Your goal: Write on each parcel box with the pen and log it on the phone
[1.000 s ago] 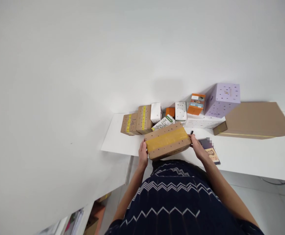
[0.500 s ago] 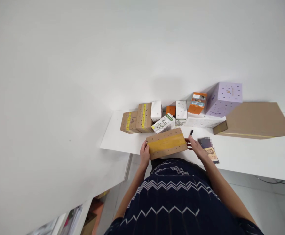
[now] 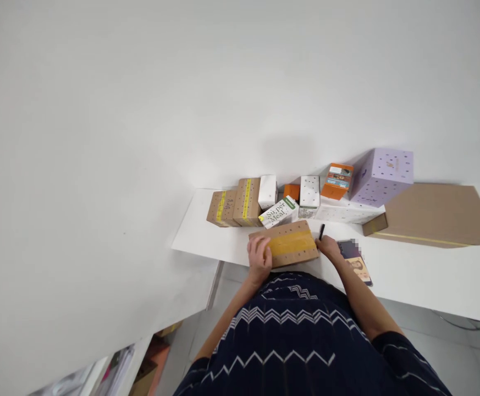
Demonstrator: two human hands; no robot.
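Observation:
A brown cardboard box [image 3: 285, 257] with a wide strip of yellow tape along its top sits at the table's front edge, close to my body. My left hand [image 3: 260, 259] grips its left end, fingers over the top and taped face. At the box's right end is my right hand [image 3: 329, 248], closed around a slim black pen-like object [image 3: 321, 231]; its exact kind is too small to make out. A dark notebook or card with a picture [image 3: 357, 269] lies just right of that hand. Behind the box leans a white "Süper Meal" carton [image 3: 280, 212].
Two taped brown boxes [image 3: 247, 202], white cartons [image 3: 309, 192] and an orange box [image 3: 337, 181] line the wall. A tall lilac box [image 3: 388, 170] and a large brown carton [image 3: 441, 212] stand right on the white table [image 3: 421, 275]. Shelving [image 3: 141, 357] is lower left.
My left hand has shifted from the box's left side onto its top. My right hand has closed more tightly around the black object at the box's right end.

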